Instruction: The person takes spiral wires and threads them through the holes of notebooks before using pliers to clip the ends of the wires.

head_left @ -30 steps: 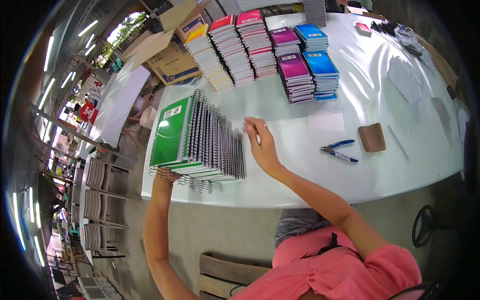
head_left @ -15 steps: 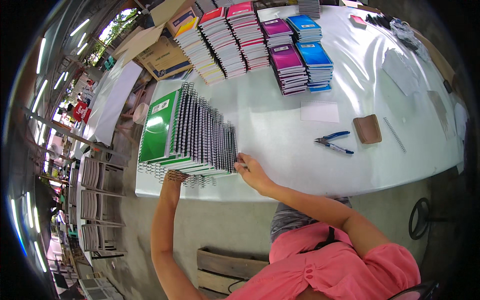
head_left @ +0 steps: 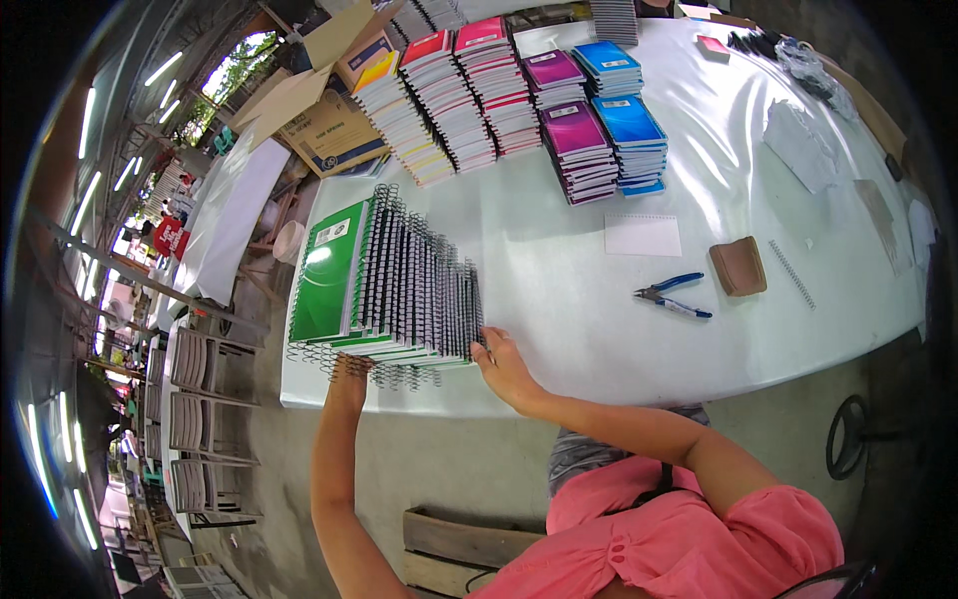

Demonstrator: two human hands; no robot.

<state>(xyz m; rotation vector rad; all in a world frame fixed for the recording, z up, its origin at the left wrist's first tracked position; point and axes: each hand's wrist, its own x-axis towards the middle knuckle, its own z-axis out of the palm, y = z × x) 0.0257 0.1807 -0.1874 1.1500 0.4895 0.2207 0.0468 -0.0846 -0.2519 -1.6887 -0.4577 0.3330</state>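
Note:
A leaning stack of green spiral notebooks (head_left: 329, 270) stands near the table's front left corner. Its dark wire coils face right, and loose coil ends stick out at the front. My left hand (head_left: 351, 369) is at the front lower edge of the stack, with its fingers hidden under the books and coils. Against the lower right side of the stack, my right hand (head_left: 507, 371) presses with bent fingers, the fingertips on the coiled edges.
Tall stacks of yellow, red and pink notebooks (head_left: 449, 110) line the back, beside purple (head_left: 579, 130) and blue notebooks (head_left: 631, 125). Blue-handled pliers (head_left: 671, 290), a brown tray (head_left: 736, 267), a loose wire coil (head_left: 791, 274) and a white sheet (head_left: 642, 235) lie to the right. An open carton (head_left: 329, 125) stands back left.
The whole view has shifted slightly, so everything sits a little lower and further right. Both hands keep their places at the green stack.

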